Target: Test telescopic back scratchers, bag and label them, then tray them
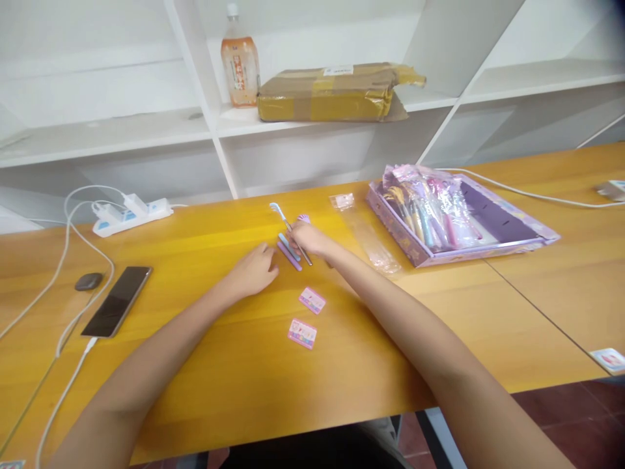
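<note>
My left hand (254, 270) rests on the yellow table (439, 312) with its fingers curled, their tips beside a purple pen (289, 255). My right hand (308, 240) is closed around a thin pen-like stick (286, 221) with a pale blue curved end, near a blue pen (288, 245). Two small pink cards (312, 300) (302, 333) lie closer to me. An empty clear plastic sleeve (371, 241) lies right of my right hand.
A purple tray (498, 228) of packed pens sits at the right. A phone (117, 299), a dark puck (88, 281), a power strip (131, 215) and cables are at the left. A bottle (239, 62) and a parcel (332, 91) sit on white shelves behind.
</note>
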`<action>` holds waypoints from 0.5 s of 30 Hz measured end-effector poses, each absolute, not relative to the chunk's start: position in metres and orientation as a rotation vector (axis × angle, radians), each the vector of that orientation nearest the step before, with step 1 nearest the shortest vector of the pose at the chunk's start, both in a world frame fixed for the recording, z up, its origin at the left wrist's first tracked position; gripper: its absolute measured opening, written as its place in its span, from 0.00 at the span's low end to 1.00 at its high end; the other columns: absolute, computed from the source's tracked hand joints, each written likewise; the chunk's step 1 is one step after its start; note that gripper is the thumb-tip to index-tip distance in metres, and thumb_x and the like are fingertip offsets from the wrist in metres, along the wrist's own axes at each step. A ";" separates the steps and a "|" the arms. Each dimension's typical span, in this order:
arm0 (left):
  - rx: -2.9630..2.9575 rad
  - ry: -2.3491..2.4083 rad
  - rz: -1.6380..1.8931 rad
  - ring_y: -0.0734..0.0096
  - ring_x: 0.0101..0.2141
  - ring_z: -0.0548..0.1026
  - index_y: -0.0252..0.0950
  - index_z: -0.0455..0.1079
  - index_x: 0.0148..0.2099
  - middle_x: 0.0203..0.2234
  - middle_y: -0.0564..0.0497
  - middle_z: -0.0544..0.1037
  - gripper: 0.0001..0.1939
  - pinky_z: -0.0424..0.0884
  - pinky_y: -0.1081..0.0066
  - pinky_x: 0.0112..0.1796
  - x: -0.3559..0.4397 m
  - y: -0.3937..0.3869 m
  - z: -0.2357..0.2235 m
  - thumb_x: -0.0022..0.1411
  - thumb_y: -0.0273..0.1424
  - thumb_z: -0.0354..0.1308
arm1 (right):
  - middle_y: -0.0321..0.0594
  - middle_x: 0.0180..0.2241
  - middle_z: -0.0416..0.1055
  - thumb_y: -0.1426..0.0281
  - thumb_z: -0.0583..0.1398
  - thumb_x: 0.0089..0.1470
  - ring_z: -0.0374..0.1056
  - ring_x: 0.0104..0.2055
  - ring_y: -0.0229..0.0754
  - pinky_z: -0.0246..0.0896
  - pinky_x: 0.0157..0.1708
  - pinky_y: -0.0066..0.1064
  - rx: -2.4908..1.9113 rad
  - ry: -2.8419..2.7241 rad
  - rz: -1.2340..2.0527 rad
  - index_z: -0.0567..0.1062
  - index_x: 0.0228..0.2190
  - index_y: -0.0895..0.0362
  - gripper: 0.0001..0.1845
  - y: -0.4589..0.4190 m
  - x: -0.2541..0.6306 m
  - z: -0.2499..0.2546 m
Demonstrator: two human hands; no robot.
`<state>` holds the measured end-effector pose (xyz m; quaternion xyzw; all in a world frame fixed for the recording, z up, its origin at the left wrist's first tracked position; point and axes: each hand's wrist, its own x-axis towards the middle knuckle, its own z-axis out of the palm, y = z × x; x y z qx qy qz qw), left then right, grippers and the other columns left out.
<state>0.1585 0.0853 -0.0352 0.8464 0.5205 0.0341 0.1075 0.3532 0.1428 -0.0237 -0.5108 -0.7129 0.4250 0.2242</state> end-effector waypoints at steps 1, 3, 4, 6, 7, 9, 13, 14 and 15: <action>2.495 1.540 0.094 0.53 0.46 0.78 0.32 0.74 0.56 0.48 0.39 0.75 0.16 0.73 0.58 0.51 0.159 0.085 -0.036 0.70 0.30 0.52 | 0.36 0.17 0.62 0.72 0.52 0.62 0.63 0.21 0.39 0.62 0.25 0.29 -1.400 -1.967 1.210 0.59 0.21 0.52 0.17 0.143 0.353 -0.024; 2.512 1.548 0.082 0.53 0.46 0.78 0.32 0.72 0.59 0.49 0.39 0.75 0.18 0.74 0.57 0.50 0.159 0.084 -0.037 0.71 0.30 0.52 | 0.34 0.18 0.59 0.72 0.50 0.63 0.59 0.19 0.38 0.61 0.23 0.29 -1.415 -1.986 1.233 0.55 0.21 0.51 0.18 0.143 0.352 -0.021; 2.524 1.547 0.080 0.52 0.46 0.78 0.32 0.71 0.61 0.49 0.39 0.75 0.19 0.74 0.57 0.50 0.159 0.084 -0.038 0.71 0.30 0.52 | 0.33 0.18 0.58 0.72 0.49 0.64 0.57 0.19 0.37 0.59 0.22 0.28 -1.427 -1.994 1.219 0.54 0.22 0.51 0.18 0.143 0.352 -0.019; 2.555 1.539 0.079 0.52 0.46 0.78 0.32 0.69 0.64 0.50 0.39 0.74 0.22 0.74 0.57 0.50 0.159 0.083 -0.040 0.71 0.30 0.52 | 0.33 0.19 0.57 0.69 0.48 0.67 0.55 0.20 0.36 0.57 0.23 0.28 -1.466 -2.013 1.140 0.55 0.23 0.51 0.18 0.142 0.352 -0.015; 2.571 1.536 0.073 0.52 0.46 0.78 0.32 0.69 0.64 0.50 0.38 0.74 0.22 0.74 0.56 0.50 0.159 0.083 -0.040 0.71 0.30 0.52 | 0.33 0.20 0.59 0.67 0.49 0.68 0.57 0.21 0.37 0.57 0.24 0.28 -1.494 -2.028 1.084 0.57 0.23 0.52 0.19 0.141 0.353 -0.013; 2.596 1.537 0.052 0.51 0.46 0.78 0.31 0.70 0.62 0.50 0.38 0.74 0.20 0.75 0.56 0.49 0.159 0.083 -0.041 0.71 0.30 0.52 | 0.36 0.22 0.65 0.62 0.54 0.69 0.63 0.26 0.38 0.59 0.29 0.28 -1.561 -2.071 0.956 0.63 0.25 0.53 0.19 0.137 0.354 -0.014; 2.615 1.539 0.027 0.51 0.46 0.78 0.30 0.71 0.59 0.49 0.38 0.73 0.18 0.75 0.55 0.49 0.160 0.082 -0.040 0.72 0.32 0.52 | 0.49 0.33 0.77 0.58 0.62 0.66 0.74 0.42 0.49 0.65 0.43 0.32 -1.725 -2.149 0.735 0.74 0.34 0.58 0.16 0.131 0.352 -0.024; 2.616 1.536 0.023 0.51 0.46 0.78 0.30 0.70 0.60 0.50 0.38 0.73 0.19 0.76 0.55 0.49 0.160 0.081 -0.040 0.72 0.32 0.52 | 0.52 0.35 0.78 0.57 0.63 0.66 0.75 0.44 0.51 0.65 0.44 0.33 -1.757 -2.175 0.701 0.75 0.36 0.59 0.16 0.130 0.352 -0.026; 2.617 1.532 0.018 0.51 0.46 0.77 0.30 0.70 0.62 0.50 0.38 0.73 0.20 0.76 0.56 0.49 0.160 0.081 -0.040 0.72 0.32 0.52 | 0.53 0.37 0.78 0.57 0.62 0.66 0.75 0.46 0.52 0.66 0.45 0.34 -1.784 -2.202 0.675 0.77 0.36 0.59 0.17 0.131 0.352 -0.028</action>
